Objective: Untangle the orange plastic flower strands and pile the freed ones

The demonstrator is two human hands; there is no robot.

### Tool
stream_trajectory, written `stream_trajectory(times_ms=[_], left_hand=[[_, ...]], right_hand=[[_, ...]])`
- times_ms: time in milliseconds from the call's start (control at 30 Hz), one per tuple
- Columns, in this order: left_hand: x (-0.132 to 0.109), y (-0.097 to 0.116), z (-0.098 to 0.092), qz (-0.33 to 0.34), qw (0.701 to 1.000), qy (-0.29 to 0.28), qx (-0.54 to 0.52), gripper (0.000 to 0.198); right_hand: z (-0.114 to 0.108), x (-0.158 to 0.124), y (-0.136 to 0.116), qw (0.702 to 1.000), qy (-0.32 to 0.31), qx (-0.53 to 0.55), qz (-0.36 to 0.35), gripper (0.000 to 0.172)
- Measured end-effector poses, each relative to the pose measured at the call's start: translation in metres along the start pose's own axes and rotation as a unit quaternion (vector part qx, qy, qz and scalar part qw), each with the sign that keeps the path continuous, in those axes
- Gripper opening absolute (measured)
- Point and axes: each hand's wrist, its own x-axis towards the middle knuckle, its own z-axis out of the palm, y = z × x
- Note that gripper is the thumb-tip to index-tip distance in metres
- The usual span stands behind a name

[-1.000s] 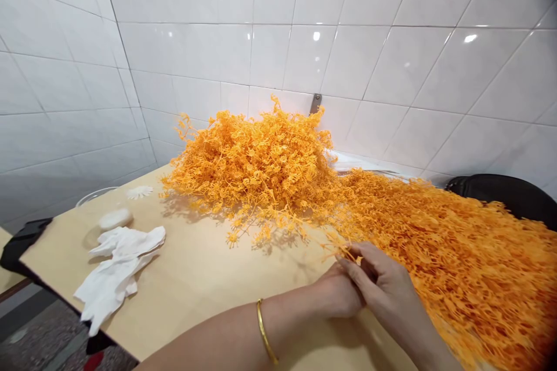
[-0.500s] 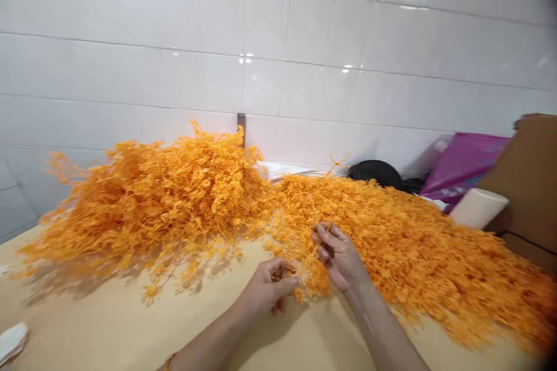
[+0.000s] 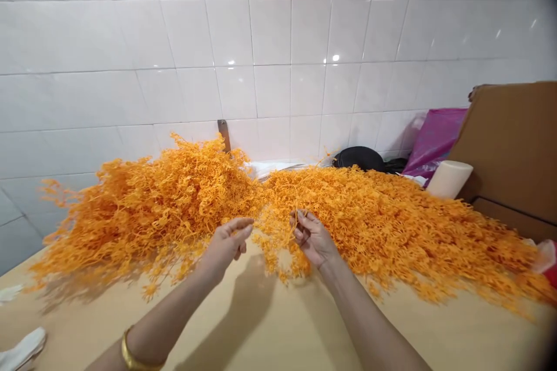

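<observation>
My right hand [image 3: 312, 239] pinches a thin orange sprig [image 3: 297, 217] between thumb and fingers, in front of the right-hand heap. My left hand [image 3: 228, 243] is at the right edge of the left heap, with thumb and forefinger tips pressed close and the other fingers curled. Anything between those tips is too small to make out. The left heap of orange frilly sprigs [image 3: 161, 203] rises taller and is bushy. Wide and low, the right heap of orange sprigs [image 3: 391, 232] spreads along the table. Loose orange tufts lie between the two hands.
Along the white tiled wall [image 3: 270, 29] sit a black rounded case [image 3: 359, 157] and a purple bag [image 3: 433, 139]. A cardboard box [image 3: 517, 145] and a pale roll [image 3: 449, 178] stand at right. A white object [image 3: 21, 348] lies on the beige table [image 3: 261, 336] at front left.
My left hand has moved left, away from the tufts beside my right hand, and its fingertips have come closer together. The right hand still pinches a sprig. The view has shifted.
</observation>
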Motion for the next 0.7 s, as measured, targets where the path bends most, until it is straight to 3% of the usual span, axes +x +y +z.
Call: stream_trajectory(times_ms=[100, 167, 267, 367, 467, 600, 700], left_hand=[[0.000, 0.023, -0.002, 0.041, 0.997, 0.010, 0.071, 0.041], [0.000, 0.031, 0.007, 0.067, 0.991, -0.003, 0.120, 0.039], [-0.001, 0.029, 0.030, 0.055, 0.982, -0.060, 0.168, 0.038], [-0.001, 0.018, 0.047, 0.009, 0.980, -0.114, 0.162, 0.022], [0.001, 0.016, 0.045, 0.012, 0.991, -0.070, 0.110, 0.014], [0.001, 0.045, 0.027, 0.092, 0.990, 0.020, 0.105, 0.016], [-0.006, 0.082, 0.033, 0.168, 0.975, 0.036, 0.143, 0.011]], right_hand=[[0.000, 0.000, -0.002, 0.999, -0.004, 0.041, 0.008, 0.022], [0.001, -0.001, -0.002, 0.999, -0.015, 0.045, 0.004, 0.022], [0.004, -0.002, 0.001, 0.999, -0.029, 0.043, -0.004, 0.022], [0.007, -0.004, 0.006, 0.998, -0.045, 0.034, -0.010, 0.023], [0.007, -0.004, 0.012, 0.997, -0.077, 0.003, -0.008, 0.032], [0.011, -0.008, 0.028, 0.978, -0.100, -0.181, -0.034, 0.031], [0.020, -0.018, 0.045, 0.907, -0.139, -0.380, -0.122, 0.026]])
